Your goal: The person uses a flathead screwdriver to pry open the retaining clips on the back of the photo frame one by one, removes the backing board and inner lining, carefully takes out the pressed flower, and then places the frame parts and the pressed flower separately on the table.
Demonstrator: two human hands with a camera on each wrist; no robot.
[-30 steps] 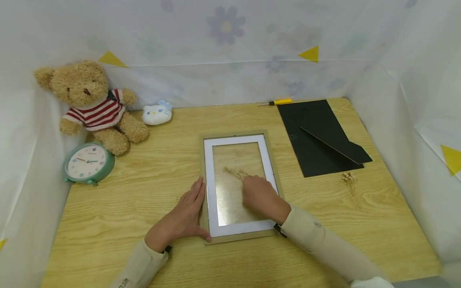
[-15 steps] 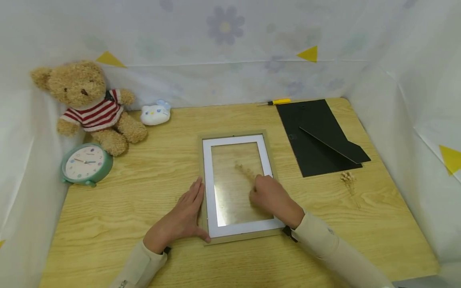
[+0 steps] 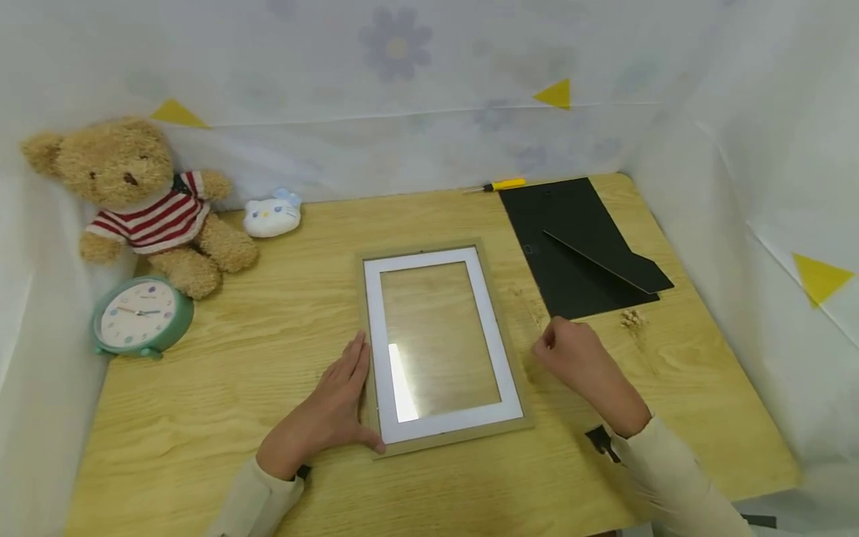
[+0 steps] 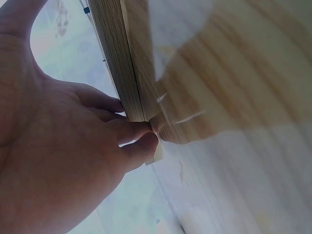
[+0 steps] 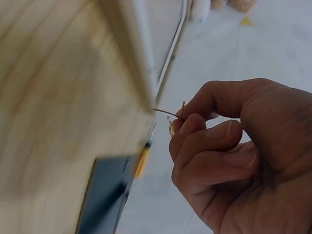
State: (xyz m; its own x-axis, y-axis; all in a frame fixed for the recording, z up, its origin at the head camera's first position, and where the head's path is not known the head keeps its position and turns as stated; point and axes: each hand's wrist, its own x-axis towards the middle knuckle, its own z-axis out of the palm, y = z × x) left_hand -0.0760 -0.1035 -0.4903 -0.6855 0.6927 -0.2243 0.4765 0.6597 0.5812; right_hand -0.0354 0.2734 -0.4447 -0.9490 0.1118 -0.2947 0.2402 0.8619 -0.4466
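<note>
A light-wood picture frame (image 3: pixel 463 434) with a white mat (image 3: pixel 438 422) around clear glass lies on the table. My left hand (image 3: pixel 329 410) rests along its left side, fingers extended, thumb at the lower left corner. In the left wrist view, the fingertips touch the frame's wooden edge (image 4: pixel 114 53). My right hand (image 3: pixel 584 362), just right of the frame, pinches a dried flower sprig (image 3: pixel 535 307) between thumb and finger; its thin stem (image 5: pixel 165 112) shows in the right wrist view. A second dried sprig (image 3: pixel 633 321) lies on the table beyond that hand.
A black backing board (image 3: pixel 570 246) with its stand flap raised lies at the right, beside a yellow-handled screwdriver (image 3: pixel 506 184). At the left sit a teddy bear (image 3: pixel 157 201), a green clock (image 3: pixel 142 317) and a small white plush (image 3: pixel 271 215).
My right hand has moved right with the sprig, from over the glass to the table beside the frame. The left hand stays at the frame's left side; the head view has shifted slightly.
</note>
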